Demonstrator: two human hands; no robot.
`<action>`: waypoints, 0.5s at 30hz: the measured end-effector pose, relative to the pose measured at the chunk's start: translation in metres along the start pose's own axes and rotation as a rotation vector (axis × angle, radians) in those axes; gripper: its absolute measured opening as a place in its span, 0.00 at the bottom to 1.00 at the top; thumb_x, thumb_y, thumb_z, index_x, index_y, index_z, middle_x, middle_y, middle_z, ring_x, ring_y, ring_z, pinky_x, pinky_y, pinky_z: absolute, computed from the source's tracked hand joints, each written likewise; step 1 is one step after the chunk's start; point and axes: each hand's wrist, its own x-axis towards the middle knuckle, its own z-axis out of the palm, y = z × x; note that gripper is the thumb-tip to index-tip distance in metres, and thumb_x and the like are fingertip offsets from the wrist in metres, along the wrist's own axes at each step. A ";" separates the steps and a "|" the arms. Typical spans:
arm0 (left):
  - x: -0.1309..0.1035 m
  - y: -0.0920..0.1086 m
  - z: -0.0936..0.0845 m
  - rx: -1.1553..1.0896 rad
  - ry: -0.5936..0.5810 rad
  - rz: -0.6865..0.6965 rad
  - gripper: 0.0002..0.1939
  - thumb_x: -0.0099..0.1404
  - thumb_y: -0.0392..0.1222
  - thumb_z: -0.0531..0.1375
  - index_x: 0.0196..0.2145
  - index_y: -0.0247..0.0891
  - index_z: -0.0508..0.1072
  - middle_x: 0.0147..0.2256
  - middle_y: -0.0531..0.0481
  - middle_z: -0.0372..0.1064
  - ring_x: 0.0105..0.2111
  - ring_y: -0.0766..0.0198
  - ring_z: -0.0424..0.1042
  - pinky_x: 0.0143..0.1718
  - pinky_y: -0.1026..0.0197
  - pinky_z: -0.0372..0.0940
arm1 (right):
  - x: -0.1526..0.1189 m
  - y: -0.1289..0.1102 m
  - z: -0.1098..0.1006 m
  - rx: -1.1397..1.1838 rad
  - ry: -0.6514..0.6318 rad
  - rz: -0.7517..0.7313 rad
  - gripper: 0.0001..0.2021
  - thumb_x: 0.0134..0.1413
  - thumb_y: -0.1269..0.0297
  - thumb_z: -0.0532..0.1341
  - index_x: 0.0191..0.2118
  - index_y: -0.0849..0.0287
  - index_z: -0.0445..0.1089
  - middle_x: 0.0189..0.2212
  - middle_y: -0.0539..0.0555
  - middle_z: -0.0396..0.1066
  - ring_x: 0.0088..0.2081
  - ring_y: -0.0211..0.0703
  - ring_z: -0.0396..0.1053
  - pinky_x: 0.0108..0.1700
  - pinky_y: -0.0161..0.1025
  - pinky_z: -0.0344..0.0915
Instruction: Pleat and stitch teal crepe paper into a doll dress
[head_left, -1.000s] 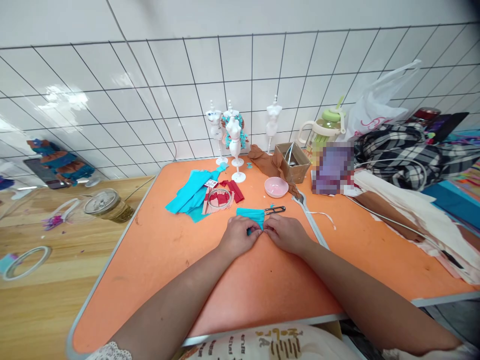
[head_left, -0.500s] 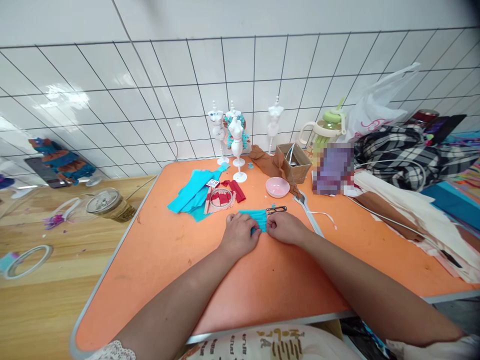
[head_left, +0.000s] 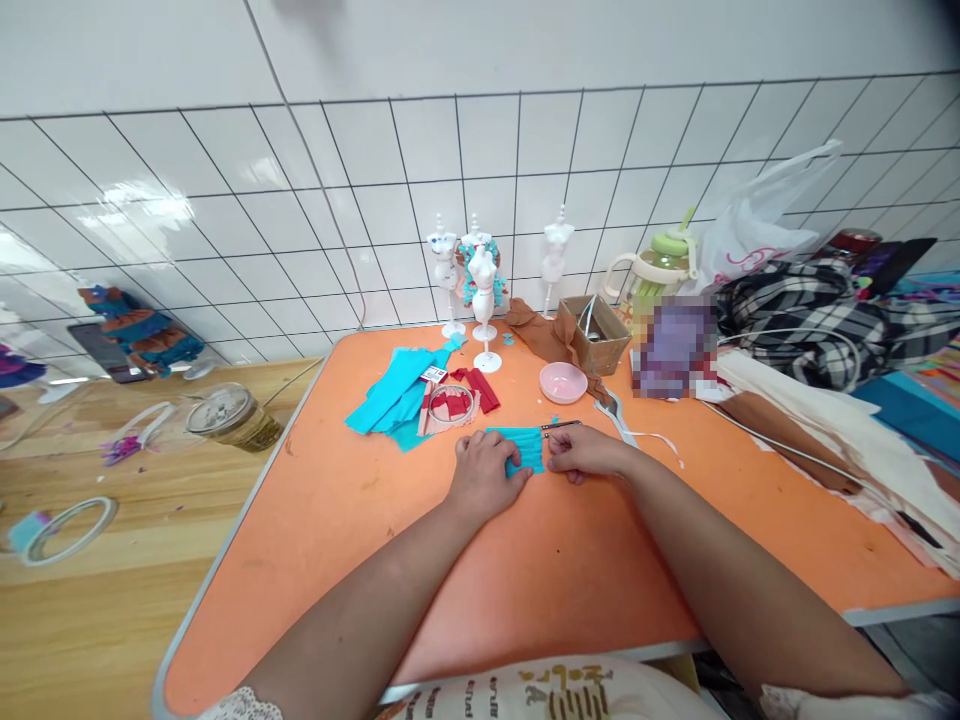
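Pleated teal cloth [head_left: 531, 452] lies on the orange table [head_left: 558, 600], between the 2 hands. L hand [head_left: 486, 474] rests over its L part, fingers spread a bit – can't tell if they clamp it or just press it flat. R hand [head_left: 583, 454] is by the R edge, thumb & fingertips together; can't tell if anything thin is pinched there. Snips [head_left: 564, 428] just behind, partly hidden. Step in hand: prob. working the pleats along that edge. Next move calls for L steady, folds aligned.
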 end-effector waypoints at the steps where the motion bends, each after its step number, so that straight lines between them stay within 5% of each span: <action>1: 0.001 -0.001 0.001 -0.004 0.001 -0.001 0.11 0.57 0.50 0.62 0.29 0.41 0.70 0.34 0.50 0.66 0.41 0.56 0.62 0.42 0.53 0.50 | 0.000 0.003 0.001 0.052 0.006 -0.021 0.14 0.41 0.63 0.62 0.23 0.56 0.52 0.12 0.42 0.57 0.18 0.36 0.64 0.20 0.31 0.60; 8: 0.002 -0.005 0.003 -0.049 0.024 -0.024 0.10 0.55 0.50 0.64 0.30 0.43 0.72 0.34 0.52 0.67 0.40 0.57 0.63 0.45 0.52 0.50 | 0.010 0.009 0.009 -0.274 0.233 -0.134 0.13 0.38 0.67 0.61 0.21 0.57 0.52 0.16 0.42 0.55 0.19 0.31 0.56 0.21 0.29 0.48; 15: 0.003 -0.022 -0.016 -0.040 0.006 -0.068 0.08 0.51 0.44 0.66 0.30 0.44 0.72 0.40 0.51 0.66 0.46 0.53 0.61 0.46 0.49 0.51 | 0.013 0.013 0.009 -0.292 0.200 -0.116 0.12 0.40 0.67 0.59 0.23 0.56 0.51 0.15 0.41 0.54 0.17 0.31 0.55 0.21 0.30 0.46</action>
